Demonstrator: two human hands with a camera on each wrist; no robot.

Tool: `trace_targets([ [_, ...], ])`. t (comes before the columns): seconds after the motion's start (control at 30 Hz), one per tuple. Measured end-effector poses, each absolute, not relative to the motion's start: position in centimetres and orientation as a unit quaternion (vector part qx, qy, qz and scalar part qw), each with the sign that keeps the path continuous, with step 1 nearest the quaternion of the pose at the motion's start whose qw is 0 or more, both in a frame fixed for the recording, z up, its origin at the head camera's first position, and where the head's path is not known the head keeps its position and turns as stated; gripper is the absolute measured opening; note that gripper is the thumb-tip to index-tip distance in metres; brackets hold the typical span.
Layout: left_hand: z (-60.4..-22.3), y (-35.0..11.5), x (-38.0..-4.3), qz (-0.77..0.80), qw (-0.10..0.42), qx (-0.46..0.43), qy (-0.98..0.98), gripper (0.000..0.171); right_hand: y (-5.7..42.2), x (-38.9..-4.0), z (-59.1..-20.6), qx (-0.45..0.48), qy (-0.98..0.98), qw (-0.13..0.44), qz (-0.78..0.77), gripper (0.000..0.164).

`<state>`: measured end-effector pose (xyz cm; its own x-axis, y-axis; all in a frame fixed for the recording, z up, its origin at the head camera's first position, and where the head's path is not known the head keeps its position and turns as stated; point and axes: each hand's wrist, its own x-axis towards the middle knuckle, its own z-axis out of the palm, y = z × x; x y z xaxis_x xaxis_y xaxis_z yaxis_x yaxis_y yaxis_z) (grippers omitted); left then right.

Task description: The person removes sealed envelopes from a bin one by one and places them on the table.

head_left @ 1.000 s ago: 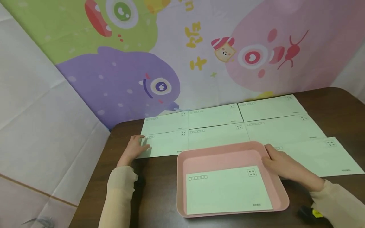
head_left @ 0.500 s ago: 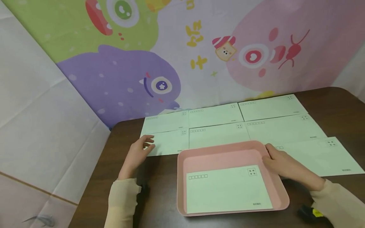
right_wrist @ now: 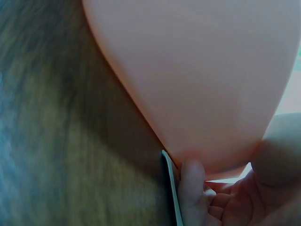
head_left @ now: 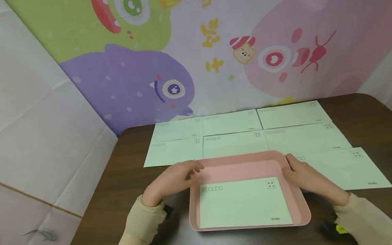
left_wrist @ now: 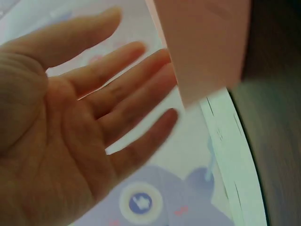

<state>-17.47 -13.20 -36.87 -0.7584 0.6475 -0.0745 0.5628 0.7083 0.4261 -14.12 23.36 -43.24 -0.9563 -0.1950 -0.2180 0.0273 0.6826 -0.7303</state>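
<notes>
A pink tray (head_left: pixel 242 163) stands at the front of the dark table with one pale green envelope (head_left: pixel 242 204) lying flat in it. My right hand (head_left: pixel 309 175) grips the tray's right rim, thumb on the inside. In the right wrist view, that hand (right_wrist: pixel 235 202) curls at the edge of the tray (right_wrist: pixel 188 84). My left hand (head_left: pixel 173 178) is at the tray's upper left corner. The left wrist view has its fingers (left_wrist: pixel 136 101) fairly straight and spread, fingertips beside the tray wall (left_wrist: pixel 207 47); whether they touch it I cannot tell.
Several pale green envelopes (head_left: pixel 232 122) lie side by side in rows behind the tray, with another envelope (head_left: pixel 346 170) to its right. A cartoon-printed cloth (head_left: pixel 128 85) hangs behind the table (head_left: pixel 122 190). A dark object with a yellow patch (head_left: pixel 332 231) sits near the right sleeve.
My left hand has moved from the left front envelope, right and toward me, to the tray's left edge. The right hand and the tray have stayed nearly still.
</notes>
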Motion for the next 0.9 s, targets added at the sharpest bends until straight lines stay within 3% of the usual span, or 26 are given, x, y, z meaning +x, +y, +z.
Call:
trace_targets([
  [0.13, -37.1, -12.1, -16.6, 0.148, 0.143, 0.351, 0.913, 0.032, 23.3, -14.0, -43.2, -0.048, 0.908, 0.138, -0.392, 0.034],
  [0.9, -38.1, -10.6, -15.6, 0.064, 0.179, 0.359, 0.914, 0.043, 23.4, -14.2, -43.3, -0.048, 0.908, 0.138, -0.394, 0.034],
])
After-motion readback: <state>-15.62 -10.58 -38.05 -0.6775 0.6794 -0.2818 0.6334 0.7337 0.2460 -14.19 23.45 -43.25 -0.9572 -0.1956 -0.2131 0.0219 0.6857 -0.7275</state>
